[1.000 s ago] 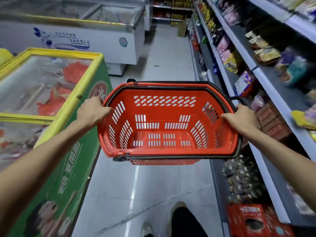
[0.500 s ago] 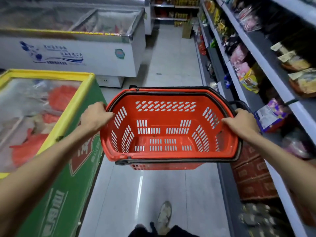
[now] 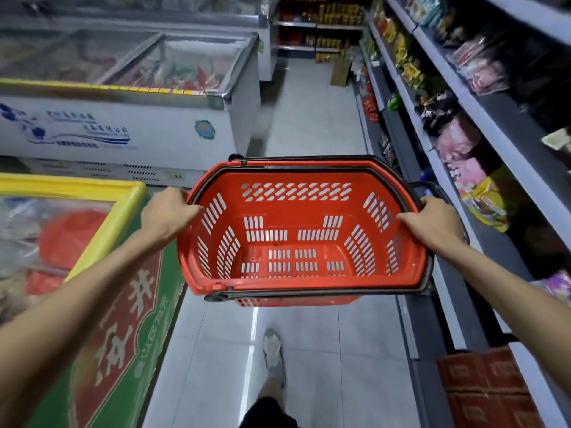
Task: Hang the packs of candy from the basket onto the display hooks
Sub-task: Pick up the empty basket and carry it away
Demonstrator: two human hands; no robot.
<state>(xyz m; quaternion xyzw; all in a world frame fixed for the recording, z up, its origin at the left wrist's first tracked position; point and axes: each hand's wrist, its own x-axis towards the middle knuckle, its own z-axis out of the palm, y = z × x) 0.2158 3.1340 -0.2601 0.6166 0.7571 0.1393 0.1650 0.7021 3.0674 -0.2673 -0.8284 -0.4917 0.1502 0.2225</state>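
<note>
Walking down the aisle, both hands carrying the red basket [image 3: 296, 211] out in front at about waist height. The left hand [image 3: 168, 211] is gripping the left rim with fingers curled over the edge. The right hand [image 3: 432, 222] is doing the same on the right rim, beside the folded black handle.

Change over the last second: the yellow-edged freezer [image 3: 108, 230] is sliding back along my left, the white freezer [image 3: 123, 131] is coming nearer, and one shoe [image 3: 273, 350] is stepping forward on the floor [image 3: 309, 118]. The grip on the basket is unchanged.

The basket is showing only bare slotted bottom, with no candy packs inside. I am seeing no display hooks either, only the shelves [image 3: 482, 125] of bagged goods on my right.

Judgement: the hanging looks finished and I am returning the basket, or else I am fetching stock.
</note>
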